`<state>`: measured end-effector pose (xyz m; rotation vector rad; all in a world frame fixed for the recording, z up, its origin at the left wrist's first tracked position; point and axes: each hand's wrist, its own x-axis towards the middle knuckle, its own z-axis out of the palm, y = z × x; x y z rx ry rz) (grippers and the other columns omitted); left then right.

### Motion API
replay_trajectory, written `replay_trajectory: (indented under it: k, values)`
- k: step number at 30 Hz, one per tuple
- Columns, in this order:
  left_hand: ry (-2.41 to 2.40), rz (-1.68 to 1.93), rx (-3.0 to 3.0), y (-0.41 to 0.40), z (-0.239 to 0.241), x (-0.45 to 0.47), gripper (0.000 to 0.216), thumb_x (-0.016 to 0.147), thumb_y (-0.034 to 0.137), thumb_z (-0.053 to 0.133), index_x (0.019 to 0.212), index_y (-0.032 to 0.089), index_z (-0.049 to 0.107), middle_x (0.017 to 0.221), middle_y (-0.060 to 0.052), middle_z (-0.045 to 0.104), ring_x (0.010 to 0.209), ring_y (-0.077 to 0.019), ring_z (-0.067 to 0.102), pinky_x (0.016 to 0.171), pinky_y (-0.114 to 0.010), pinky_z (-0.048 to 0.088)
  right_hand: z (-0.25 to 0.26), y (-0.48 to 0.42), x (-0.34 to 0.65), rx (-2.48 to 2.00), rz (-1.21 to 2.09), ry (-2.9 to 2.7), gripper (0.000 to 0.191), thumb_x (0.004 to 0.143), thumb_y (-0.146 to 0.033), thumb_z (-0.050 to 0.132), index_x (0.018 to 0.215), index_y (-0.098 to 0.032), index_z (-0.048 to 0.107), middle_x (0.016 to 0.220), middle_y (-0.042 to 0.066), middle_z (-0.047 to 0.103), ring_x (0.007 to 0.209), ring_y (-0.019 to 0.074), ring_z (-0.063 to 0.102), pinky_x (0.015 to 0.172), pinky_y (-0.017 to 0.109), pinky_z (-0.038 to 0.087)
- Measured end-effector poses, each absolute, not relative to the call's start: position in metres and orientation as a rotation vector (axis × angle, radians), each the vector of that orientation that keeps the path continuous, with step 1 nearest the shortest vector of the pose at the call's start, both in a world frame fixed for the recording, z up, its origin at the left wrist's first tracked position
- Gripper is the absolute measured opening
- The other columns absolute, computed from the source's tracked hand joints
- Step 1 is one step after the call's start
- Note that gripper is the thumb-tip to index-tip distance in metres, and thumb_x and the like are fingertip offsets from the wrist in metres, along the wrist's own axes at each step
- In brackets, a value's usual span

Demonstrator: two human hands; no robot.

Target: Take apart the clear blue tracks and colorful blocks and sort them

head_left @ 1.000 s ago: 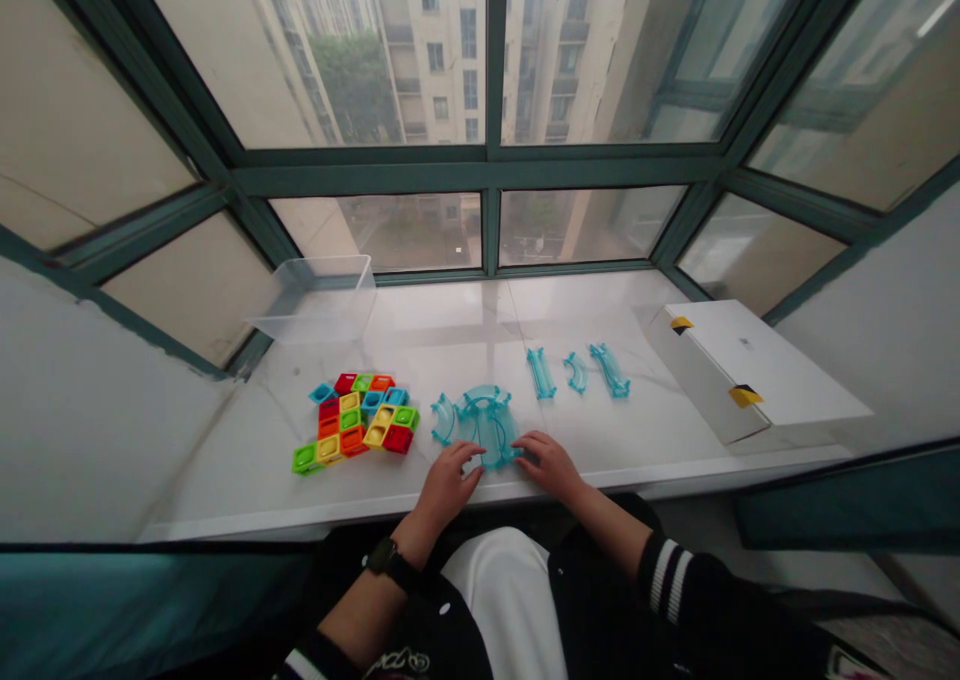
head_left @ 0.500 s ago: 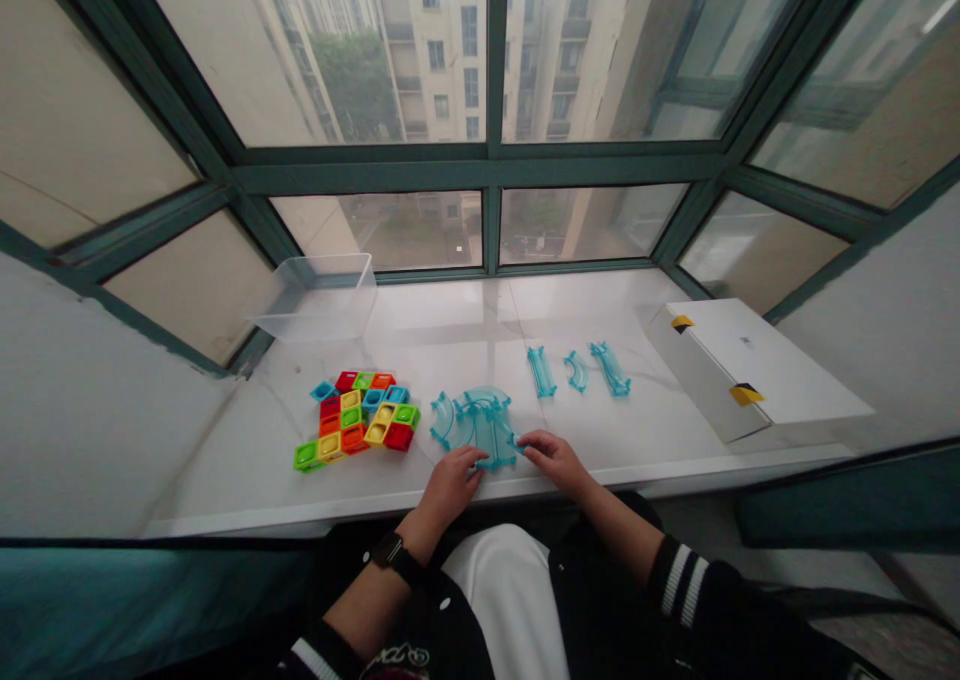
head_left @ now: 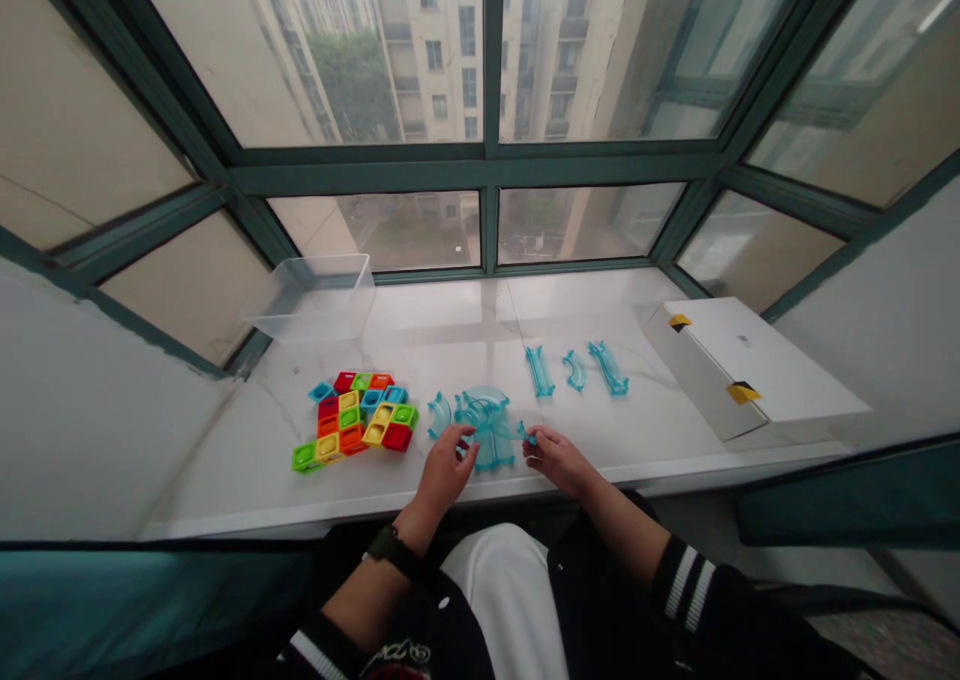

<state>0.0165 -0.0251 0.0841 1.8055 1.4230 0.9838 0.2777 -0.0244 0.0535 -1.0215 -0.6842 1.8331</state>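
Note:
My right hand (head_left: 556,459) pinches the end of a small translucent blue track piece (head_left: 523,432) just right of a cluster of similar pieces. My left hand (head_left: 448,466) is at the cluster's left front side, thumb and forefinger apart; whether a fingertip touches a piece is unclear. The blue track pieces (head_left: 493,450) in the cluster overlap, so their separate outlines are hard to make out. A curved blue piece (head_left: 439,415) lies at the cluster's left, just beyond my left hand.
Colourful square blocks (head_left: 350,418) lie to the left. Behind them is a clear plastic bin (head_left: 315,305). Two straight blue tracks (head_left: 539,371) and a short curved one (head_left: 574,371) lie to the right. A white box (head_left: 757,370) stands at far right, windows behind.
My left hand has lifted slightly away from the front of the cluster, its fingers now further apart. My right hand has shifted a little right, raising the small piece's end.

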Motion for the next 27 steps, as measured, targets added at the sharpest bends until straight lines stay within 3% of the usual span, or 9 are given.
replay_trajectory:
  k: [6,13,20,27]
  values:
    - [1.387,0.966,1.606,-0.029,0.114,0.027,0.031,0.096,0.047,0.06,0.111,0.021,0.069,0.106,-0.007,0.076,0.085,-0.0186,0.071,0.074,-0.031,0.058,0.071,-0.02,0.27,-1.025,1.626,-1.003,0.05,0.077,-0.063,0.084,0.105,-0.025,0.071,0.101,0.006,0.074,0.086,0.0206,0.068,0.08,0.037,0.056]
    - [1.356,0.941,1.558,-0.031,0.14,0.037,0.035,0.09,0.054,0.068,0.105,0.023,0.074,0.101,-0.005,0.079,0.087,-0.0208,0.073,0.073,-0.03,0.058,0.111,-0.02,0.253,-1.025,1.054,-1.695,0.024,0.096,-0.042,0.068,0.113,-0.026,0.074,0.11,0.007,0.068,0.093,0.0193,0.067,0.084,0.034,0.058]
    - [1.414,0.97,1.572,-0.032,0.132,0.037,0.032,0.093,0.053,0.065,0.099,0.022,0.074,0.095,-0.003,0.079,0.078,-0.0178,0.071,0.071,-0.029,0.056,0.119,-0.027,0.245,-1.029,0.882,-1.8,0.023,0.095,-0.03,0.071,0.117,-0.028,0.074,0.109,0.006,0.066,0.09,0.0187,0.067,0.084,0.035,0.059]
    - [1.399,0.986,1.558,-0.032,0.126,0.046,0.034,0.091,0.053,0.066,0.101,0.022,0.075,0.093,-0.004,0.079,0.081,-0.0199,0.072,0.072,-0.031,0.057,0.116,-0.033,0.245,-1.096,0.746,-1.801,0.013,0.093,-0.023,0.069,0.104,-0.027,0.075,0.097,0.005,0.067,0.089,0.0208,0.065,0.084,0.036,0.056]
